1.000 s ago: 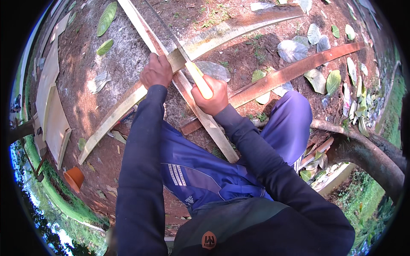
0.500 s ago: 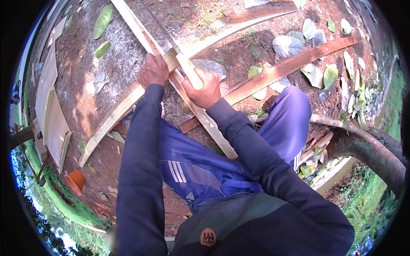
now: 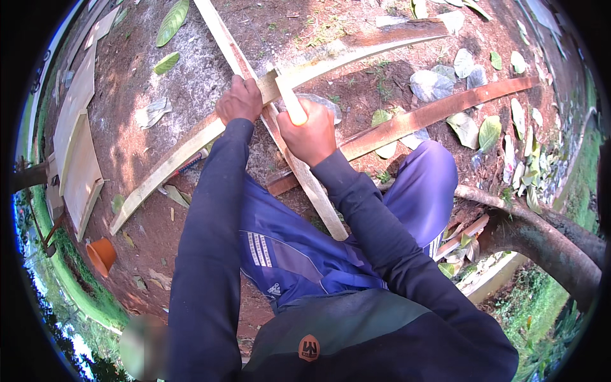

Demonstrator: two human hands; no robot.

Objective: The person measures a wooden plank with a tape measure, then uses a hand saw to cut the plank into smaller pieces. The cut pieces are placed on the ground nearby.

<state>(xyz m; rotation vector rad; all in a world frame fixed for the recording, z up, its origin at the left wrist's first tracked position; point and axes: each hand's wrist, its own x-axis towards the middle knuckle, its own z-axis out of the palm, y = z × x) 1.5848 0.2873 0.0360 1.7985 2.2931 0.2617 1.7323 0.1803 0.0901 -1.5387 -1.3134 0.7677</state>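
My right hand (image 3: 310,130) is closed around the pale handle (image 3: 291,102) of a handsaw. Little of the saw's blade shows, just a short stretch at the top of the handle. Beside it, my left hand (image 3: 240,100) presses down and grips a long pale wooden plank (image 3: 168,162), close to where the saw stands. That plank runs from the lower left to the upper right. It rests across another narrow timber (image 3: 312,191), which slants from the top toward my legs.
A reddish-brown board (image 3: 439,111) lies to the right among large dry leaves (image 3: 433,86). Plywood sheets (image 3: 83,162) and an orange pot (image 3: 102,256) are at left. A red-and-blue handled tool (image 3: 189,163) lies by my left forearm. A thick tree limb (image 3: 541,239) bends at right.
The saw handle has tipped more upright, and the long blade seen before is mostly out of sight. My left hand stays on the plank. The whole view has shifted slightly.
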